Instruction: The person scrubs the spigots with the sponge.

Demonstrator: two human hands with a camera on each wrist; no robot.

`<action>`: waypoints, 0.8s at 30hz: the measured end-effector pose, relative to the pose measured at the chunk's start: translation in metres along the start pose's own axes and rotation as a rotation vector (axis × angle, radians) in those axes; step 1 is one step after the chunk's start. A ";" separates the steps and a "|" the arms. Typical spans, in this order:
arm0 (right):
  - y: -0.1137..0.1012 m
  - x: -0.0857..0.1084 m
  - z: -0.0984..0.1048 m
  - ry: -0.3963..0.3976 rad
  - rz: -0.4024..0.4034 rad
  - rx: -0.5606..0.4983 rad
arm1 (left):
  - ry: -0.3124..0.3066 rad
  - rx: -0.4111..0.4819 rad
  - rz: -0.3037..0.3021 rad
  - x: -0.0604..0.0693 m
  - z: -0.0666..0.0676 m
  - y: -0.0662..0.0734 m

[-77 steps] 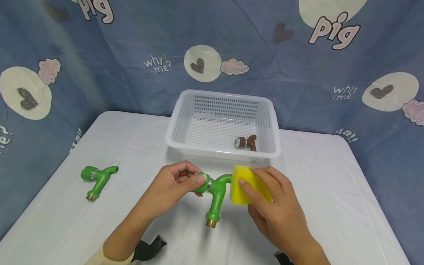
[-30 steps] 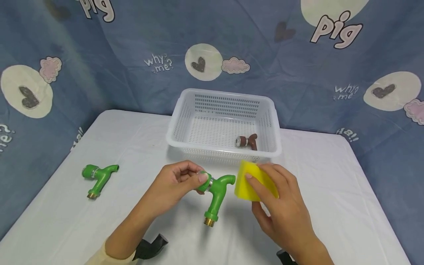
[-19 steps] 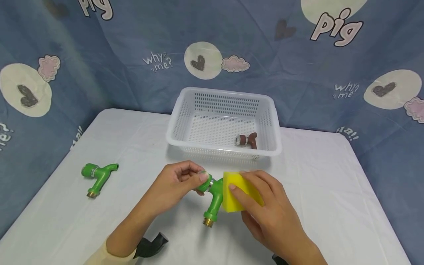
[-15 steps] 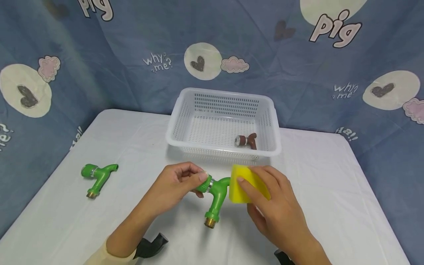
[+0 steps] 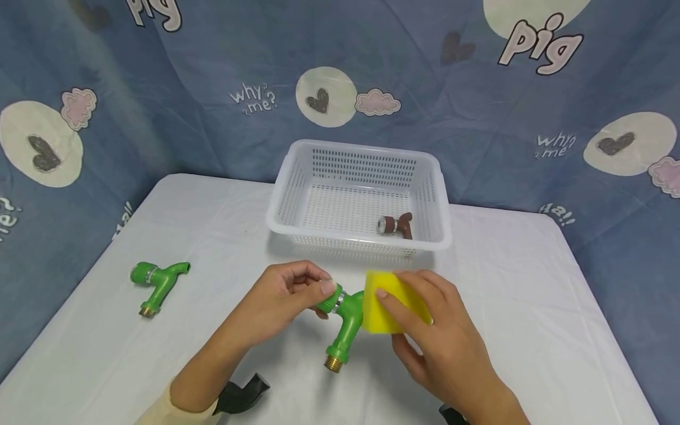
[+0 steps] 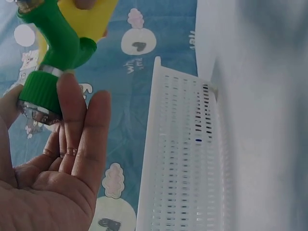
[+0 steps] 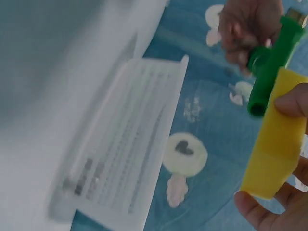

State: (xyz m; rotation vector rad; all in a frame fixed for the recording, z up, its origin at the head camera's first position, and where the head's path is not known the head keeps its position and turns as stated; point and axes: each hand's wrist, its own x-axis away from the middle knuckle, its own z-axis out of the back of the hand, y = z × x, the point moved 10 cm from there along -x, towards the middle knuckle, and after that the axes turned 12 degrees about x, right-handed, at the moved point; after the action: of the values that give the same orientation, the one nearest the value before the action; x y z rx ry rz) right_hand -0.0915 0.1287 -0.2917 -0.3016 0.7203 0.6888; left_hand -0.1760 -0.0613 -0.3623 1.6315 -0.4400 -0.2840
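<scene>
Above the white table, my left hand (image 5: 287, 301) pinches the round green knob of a green tap (image 5: 347, 321), whose brass threaded end points down. My right hand (image 5: 441, 330) grips a yellow sponge (image 5: 390, 304) between thumb and fingers. In the head view the sponge covers the tip of the tap's spout. The left wrist view has the tap's knob (image 6: 41, 91) between my thumb and fingers, with the sponge (image 6: 89, 19) behind the spout. In the right wrist view the sponge (image 7: 274, 144) lies right against the tap's side (image 7: 269, 77).
A white perforated basket (image 5: 358, 242) stands at the back of the table, with a brown tap (image 5: 398, 225) inside at its right. Another green tap (image 5: 159, 286) lies on the left of the white tablecloth (image 5: 531, 307). A patterned blue curtain (image 5: 212, 136) hangs behind.
The sponge has gone back and forth along the tap's spout, drawing away to the right and returning over it. The tap has tilted slightly in my left hand, which stays in place.
</scene>
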 end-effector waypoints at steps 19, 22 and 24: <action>-0.009 0.001 0.003 0.007 -0.005 0.011 | 0.017 -0.106 0.002 0.004 -0.003 0.002; -0.012 0.000 0.000 0.003 0.029 0.016 | 0.007 -0.120 -0.006 0.005 -0.005 0.003; -0.009 0.000 -0.002 -0.005 0.020 0.033 | 0.006 -0.146 -0.019 0.005 -0.006 0.004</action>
State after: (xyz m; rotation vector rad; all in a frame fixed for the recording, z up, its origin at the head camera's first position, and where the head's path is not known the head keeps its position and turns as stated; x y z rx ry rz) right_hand -0.0864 0.1214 -0.2926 -0.2629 0.7303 0.6957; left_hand -0.1693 -0.0585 -0.3575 1.4947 -0.3899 -0.3182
